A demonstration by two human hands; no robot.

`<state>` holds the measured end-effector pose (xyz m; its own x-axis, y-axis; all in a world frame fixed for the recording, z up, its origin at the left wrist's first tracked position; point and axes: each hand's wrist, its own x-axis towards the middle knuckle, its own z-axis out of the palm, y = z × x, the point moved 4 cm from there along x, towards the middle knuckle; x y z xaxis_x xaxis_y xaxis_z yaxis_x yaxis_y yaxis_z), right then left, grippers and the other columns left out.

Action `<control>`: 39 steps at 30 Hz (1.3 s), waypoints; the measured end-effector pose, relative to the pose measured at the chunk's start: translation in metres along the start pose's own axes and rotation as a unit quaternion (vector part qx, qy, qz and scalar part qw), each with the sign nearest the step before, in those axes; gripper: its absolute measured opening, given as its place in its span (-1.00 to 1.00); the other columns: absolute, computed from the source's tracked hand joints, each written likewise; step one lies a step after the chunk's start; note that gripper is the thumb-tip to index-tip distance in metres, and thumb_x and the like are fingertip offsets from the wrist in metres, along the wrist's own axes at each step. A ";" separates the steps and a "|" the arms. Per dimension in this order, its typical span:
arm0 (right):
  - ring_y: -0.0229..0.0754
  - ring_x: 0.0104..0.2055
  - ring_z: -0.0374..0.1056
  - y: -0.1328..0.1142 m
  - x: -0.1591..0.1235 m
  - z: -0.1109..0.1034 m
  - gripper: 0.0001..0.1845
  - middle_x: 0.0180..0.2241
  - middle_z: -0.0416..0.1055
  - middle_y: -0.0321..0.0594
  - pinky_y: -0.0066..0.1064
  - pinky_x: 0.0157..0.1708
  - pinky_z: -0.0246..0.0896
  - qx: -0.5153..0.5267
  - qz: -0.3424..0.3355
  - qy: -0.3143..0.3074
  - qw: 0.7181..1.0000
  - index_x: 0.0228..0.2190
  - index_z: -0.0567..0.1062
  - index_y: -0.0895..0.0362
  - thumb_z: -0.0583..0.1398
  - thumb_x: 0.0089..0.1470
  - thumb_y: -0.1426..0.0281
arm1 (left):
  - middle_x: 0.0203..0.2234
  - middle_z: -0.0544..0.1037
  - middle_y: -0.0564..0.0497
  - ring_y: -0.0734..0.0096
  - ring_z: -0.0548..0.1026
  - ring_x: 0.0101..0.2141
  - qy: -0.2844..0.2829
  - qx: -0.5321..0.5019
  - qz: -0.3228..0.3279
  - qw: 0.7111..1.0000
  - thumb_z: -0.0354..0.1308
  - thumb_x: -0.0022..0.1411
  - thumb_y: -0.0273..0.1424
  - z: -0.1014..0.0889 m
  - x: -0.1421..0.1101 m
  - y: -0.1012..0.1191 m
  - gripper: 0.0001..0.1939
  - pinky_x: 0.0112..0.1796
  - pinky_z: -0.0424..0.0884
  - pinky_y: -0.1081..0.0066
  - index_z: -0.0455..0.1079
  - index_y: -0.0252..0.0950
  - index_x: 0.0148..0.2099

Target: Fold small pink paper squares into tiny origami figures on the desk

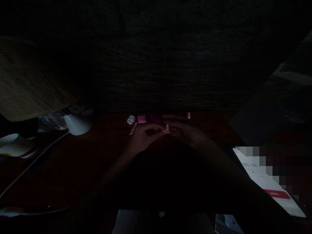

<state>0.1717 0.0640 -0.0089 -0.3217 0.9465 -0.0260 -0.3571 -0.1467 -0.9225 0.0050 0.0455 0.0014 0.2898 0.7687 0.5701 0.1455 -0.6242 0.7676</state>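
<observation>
Over the dark reddish table, my left hand (pixel 145 135) and my right hand (pixel 188 132) meet at the fingertips. Between them is a small pale pink piece (pixel 167 128), bent and thin, pinched by both hands; its material is hard to tell in the dim light. Just beyond my left hand lie a crumpled white wad (pixel 131 119), a pink square (pixel 141 119) and a dark magenta square (pixel 155 118). A pale narrow strip (pixel 133 128) rests beside the left knuckles. Past my right hand sits a small pale twisted piece (pixel 188 115).
At the left stand a white tapered container (pixel 77 124) and a pale cup (pixel 16 144), with a white cable (pixel 36 159) running between them. A lit phone screen (pixel 268 182) lies on the right. A dark textured surface (pixel 165 65) rises behind the table.
</observation>
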 end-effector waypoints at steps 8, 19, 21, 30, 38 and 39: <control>-0.18 -0.28 0.55 -0.001 0.000 0.000 -0.73 -0.31 0.69 -0.26 -0.36 -0.24 0.48 -0.010 -0.016 0.013 1.000 -0.33 0.73 -0.03 0.50 -0.20 0.35 | -0.33 0.75 -0.02 0.33 0.70 -0.33 0.024 0.059 0.031 0.997 0.38 0.27 -0.22 -0.002 -0.003 0.003 -0.83 -0.28 0.63 0.41 0.65 -0.21 -0.26; -0.18 -0.24 0.56 0.005 0.003 -0.003 -0.73 -0.27 0.68 -0.29 -0.36 -0.23 0.49 -0.001 -0.001 -0.003 1.000 -0.26 0.71 -0.05 0.45 -0.11 0.36 | -0.19 0.76 -0.05 0.30 0.73 -0.22 -0.004 0.056 0.073 0.996 0.37 0.29 -0.39 0.000 -0.005 0.005 -0.90 -0.14 0.66 0.35 0.67 -0.18 -0.14; -0.19 -0.26 0.55 0.004 0.002 -0.003 -0.73 -0.28 0.68 -0.28 -0.37 -0.24 0.49 0.003 0.002 -0.008 1.000 -0.28 0.72 -0.05 0.46 -0.12 0.35 | -0.20 0.76 -0.04 0.31 0.73 -0.22 -0.002 0.068 0.068 0.995 0.36 0.30 -0.38 0.000 -0.005 0.003 -0.91 -0.14 0.65 0.36 0.67 -0.18 -0.15; -0.25 -0.34 0.46 0.002 0.000 -0.002 -0.69 -0.35 0.65 -0.31 -0.41 -0.31 0.35 -0.052 -0.004 0.002 0.999 -0.34 0.73 -0.03 0.53 -0.25 0.28 | -0.25 0.76 -0.04 0.32 0.72 -0.27 0.019 0.092 0.093 0.991 0.36 0.31 -0.35 -0.001 -0.005 0.002 -0.91 -0.19 0.63 0.39 0.67 -0.21 -0.18; -0.26 -0.38 0.38 -0.001 0.001 -0.005 -0.70 -0.42 0.60 -0.27 -0.41 -0.36 0.23 -0.068 -0.032 0.025 0.997 -0.39 0.73 0.03 0.52 -0.27 0.23 | -0.26 0.76 -0.02 0.36 0.71 -0.29 0.032 0.088 0.069 0.993 0.34 0.32 -0.36 0.000 -0.007 0.002 -0.91 -0.22 0.62 0.45 0.65 -0.23 -0.17; -0.27 -0.39 0.36 -0.001 0.001 -0.005 -0.71 -0.42 0.58 -0.27 -0.41 -0.37 0.22 -0.071 -0.034 0.025 0.997 -0.40 0.73 0.02 0.52 -0.27 0.22 | -0.26 0.76 -0.02 0.36 0.71 -0.29 0.032 0.092 0.073 0.993 0.34 0.32 -0.35 0.000 -0.007 0.001 -0.91 -0.22 0.61 0.46 0.65 -0.23 -0.17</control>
<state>0.1768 0.0666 -0.0097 -0.2552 0.9666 0.0233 -0.2479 -0.0421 -0.9679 0.0031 0.0394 -0.0016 0.2598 0.6725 0.6930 0.2785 -0.7394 0.6130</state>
